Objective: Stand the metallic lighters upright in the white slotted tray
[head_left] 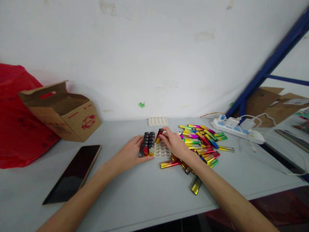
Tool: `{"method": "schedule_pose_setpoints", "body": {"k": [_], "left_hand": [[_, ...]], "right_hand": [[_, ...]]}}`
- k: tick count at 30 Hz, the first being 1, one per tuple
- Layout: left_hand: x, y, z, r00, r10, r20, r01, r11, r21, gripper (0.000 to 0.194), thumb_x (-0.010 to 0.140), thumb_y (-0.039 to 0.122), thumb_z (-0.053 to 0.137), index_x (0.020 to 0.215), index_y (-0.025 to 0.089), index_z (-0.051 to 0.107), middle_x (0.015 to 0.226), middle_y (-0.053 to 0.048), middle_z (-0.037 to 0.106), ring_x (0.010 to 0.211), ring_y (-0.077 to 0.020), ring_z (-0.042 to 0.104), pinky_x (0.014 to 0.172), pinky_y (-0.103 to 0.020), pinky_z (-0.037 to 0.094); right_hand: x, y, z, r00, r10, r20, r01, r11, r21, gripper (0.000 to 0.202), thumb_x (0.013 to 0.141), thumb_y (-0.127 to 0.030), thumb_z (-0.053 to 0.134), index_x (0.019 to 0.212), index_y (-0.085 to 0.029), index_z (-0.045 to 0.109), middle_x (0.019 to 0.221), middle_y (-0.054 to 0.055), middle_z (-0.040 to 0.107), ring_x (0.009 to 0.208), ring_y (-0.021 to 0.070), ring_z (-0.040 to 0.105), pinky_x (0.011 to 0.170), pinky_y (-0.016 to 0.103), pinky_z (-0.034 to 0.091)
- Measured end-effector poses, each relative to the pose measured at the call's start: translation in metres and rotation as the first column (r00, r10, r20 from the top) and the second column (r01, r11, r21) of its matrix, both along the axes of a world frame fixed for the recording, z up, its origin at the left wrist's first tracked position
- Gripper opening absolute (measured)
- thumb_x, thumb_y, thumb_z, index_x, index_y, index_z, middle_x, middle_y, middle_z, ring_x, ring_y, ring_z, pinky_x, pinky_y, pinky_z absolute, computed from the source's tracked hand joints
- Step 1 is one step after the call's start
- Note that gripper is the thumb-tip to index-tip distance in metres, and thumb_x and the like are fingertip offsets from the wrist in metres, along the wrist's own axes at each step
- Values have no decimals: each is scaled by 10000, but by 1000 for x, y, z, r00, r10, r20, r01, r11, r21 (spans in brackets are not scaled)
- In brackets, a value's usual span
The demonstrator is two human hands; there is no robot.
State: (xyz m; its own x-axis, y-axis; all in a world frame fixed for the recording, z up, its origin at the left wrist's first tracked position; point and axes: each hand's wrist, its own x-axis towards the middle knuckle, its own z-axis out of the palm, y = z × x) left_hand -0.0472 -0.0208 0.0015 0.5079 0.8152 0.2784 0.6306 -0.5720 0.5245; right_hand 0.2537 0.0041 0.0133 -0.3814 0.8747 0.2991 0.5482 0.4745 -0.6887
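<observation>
A white tray with rows of holes (162, 150) lies on the table, and two columns of upright lighters (149, 144) fill its left side. My left hand (131, 149) rests against these lighters, with the thumb along the tray's front edge and the fingers curved round the left side. Between the thumb and fingers of my right hand (172, 141) is a red and gold lighter (159, 135), slightly tilted above the bare holes. To the right, a loose pile of shiny multicoloured lighters (200, 138) spreads out, partly hidden by my right forearm.
Another white holed tray (157, 121) lies by the wall. An open cardboard box (70, 112) and a red plastic bag (19, 119) stand at left, near a dark tablet (73, 174). At right are a white power strip (238, 130) with cables and a blue metal frame (263, 71).
</observation>
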Motion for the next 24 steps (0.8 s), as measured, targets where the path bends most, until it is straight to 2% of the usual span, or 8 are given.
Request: {"method": "schedule_pose_setpoints", "body": {"k": [4,9,12,15,18,21,24], "left_hand": [[-2,1,-1,1000,-3,2,3,1000,-1,696,1044,704,991,1595,316,818,1666,-165,850,1581,-453,807,1429,-629,647],[-5,2,-3,1000,-1,8,1,1000,11,702,1041,694,989,1597,299,819,1659,-174,860,1565,-463,822,1407,-642,669],[-6,3,-3,1000,-6,15,6,1000,26,689,1033,681,1000,1597,324,827,1655,-156,870,1571,-454,821,1419,-630,661],[-6,4,-3,1000,-3,16,3,1000,18,717,1030,698,1002,1611,322,819,1675,-161,861,1569,-457,824,1415,-631,665],[-5,3,-3,1000,11,13,-11,1000,16,738,1028,733,989,1599,298,818,1667,-175,860,1543,-467,837,1398,-640,678],[-4,2,-2,1000,27,-4,-27,1000,9,725,1020,761,980,1558,299,832,1630,-178,874,1521,-473,846,1383,-635,692],[-3,1,-1,999,37,-11,-37,999,0,713,1016,753,972,1548,298,837,1645,-191,867,1540,-493,834,1386,-665,690]], "right_hand": [[2,2,1,998,6,56,-7,1000,17,187,1289,-312,744,1472,-287,715,1177,103,952,1069,320,921,924,357,615],[-8,-1,1,987,40,158,-47,998,39,192,1307,-309,717,1493,-262,732,1215,130,934,1082,316,899,932,372,638],[-5,-1,5,980,104,169,-120,989,86,220,1313,-321,716,1520,-264,765,1315,136,930,1196,316,897,1053,402,672],[20,4,9,983,64,170,-93,981,168,270,1314,-337,710,1550,-250,809,1436,170,914,1342,343,876,1213,480,673],[60,15,9,982,-46,182,3,974,227,278,1307,-277,662,1476,-246,880,1424,181,920,1358,350,871,1271,535,671],[93,27,5,969,-106,223,53,972,231,278,1225,-199,734,1418,-237,931,1461,186,927,1407,362,865,1318,576,664],[107,35,0,955,-83,285,36,986,164,265,1182,-189,785,1373,-233,963,1448,179,946,1369,368,887,1304,587,674]]}}
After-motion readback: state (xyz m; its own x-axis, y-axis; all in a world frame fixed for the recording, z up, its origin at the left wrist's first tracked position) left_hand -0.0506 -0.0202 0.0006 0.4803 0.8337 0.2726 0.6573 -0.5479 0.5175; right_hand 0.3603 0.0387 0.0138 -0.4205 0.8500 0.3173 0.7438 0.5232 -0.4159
